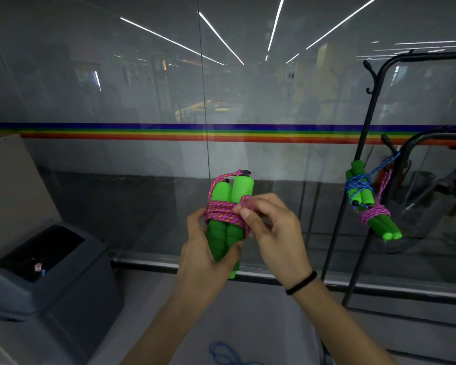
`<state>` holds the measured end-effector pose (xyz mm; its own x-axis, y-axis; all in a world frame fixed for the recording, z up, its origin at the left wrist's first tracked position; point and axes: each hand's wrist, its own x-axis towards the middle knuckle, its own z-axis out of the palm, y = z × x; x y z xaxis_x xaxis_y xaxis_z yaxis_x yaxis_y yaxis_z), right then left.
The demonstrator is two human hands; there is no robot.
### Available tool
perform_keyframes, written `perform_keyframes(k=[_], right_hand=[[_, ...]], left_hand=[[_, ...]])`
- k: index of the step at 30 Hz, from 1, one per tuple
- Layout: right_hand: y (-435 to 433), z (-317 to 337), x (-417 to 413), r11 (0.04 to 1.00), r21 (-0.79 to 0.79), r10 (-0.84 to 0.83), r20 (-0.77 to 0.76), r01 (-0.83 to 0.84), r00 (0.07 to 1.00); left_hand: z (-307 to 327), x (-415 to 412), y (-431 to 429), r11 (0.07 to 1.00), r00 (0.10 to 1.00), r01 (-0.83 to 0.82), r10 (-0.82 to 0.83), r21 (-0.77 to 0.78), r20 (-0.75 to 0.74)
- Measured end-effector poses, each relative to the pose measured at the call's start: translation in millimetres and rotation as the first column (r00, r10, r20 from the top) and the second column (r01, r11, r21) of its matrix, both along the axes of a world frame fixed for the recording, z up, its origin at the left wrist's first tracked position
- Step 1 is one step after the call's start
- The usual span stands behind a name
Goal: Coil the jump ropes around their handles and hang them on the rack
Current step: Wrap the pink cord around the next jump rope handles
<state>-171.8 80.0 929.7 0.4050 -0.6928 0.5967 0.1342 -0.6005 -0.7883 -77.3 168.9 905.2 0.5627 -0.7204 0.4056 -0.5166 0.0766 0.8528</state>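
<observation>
My left hand (204, 255) grips the lower part of two green foam handles (233, 192) held upright side by side. A pink-and-orange rope (223, 216) is wound several times around their middle. My right hand (270, 230) pinches a short loop of that rope at the coil's right side. On the black rack (363, 143) at the right hang two coiled jump ropes: a blue one (357, 184) and, just below it, a pink one (375, 213), both on green handles. A loose blue rope (225, 353) lies on the floor below my arms.
A glass wall with a rainbow stripe (169, 131) stands right in front. A grey bin (45, 272) with a dark lid opening sits at the lower left. The rack's legs reach the floor at the right.
</observation>
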Motion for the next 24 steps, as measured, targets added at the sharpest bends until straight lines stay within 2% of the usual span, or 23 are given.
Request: perform_keyframes(k=[6,10,15,20,24], right_hand=[[7,7,0,0.936,-0.319,-0.187,-0.098,0.147,0.977],[10,12,-4,0.938,-0.296,-0.196,-0.032,0.178,0.980],[11,10,-3,0.872,-0.436,-0.236,0.024,0.222,0.972],[10,10,-1,0.839,-0.500,-0.251,-0.004,0.215,0.968],[10,11,-3,0.832,-0.522,-0.278,-0.095,0.190,0.956]], left_hand=[[6,-9,3,0.998,1.000,-0.007,0.008,-0.055,0.030],[9,-12,5,0.995,0.999,-0.036,0.038,-0.094,0.028],[10,-13,6,0.991,0.996,-0.053,0.061,-0.122,0.060],[9,-13,5,0.993,0.995,-0.056,0.065,-0.105,0.079],[7,-11,6,0.995,0.991,-0.077,0.083,-0.058,0.109]])
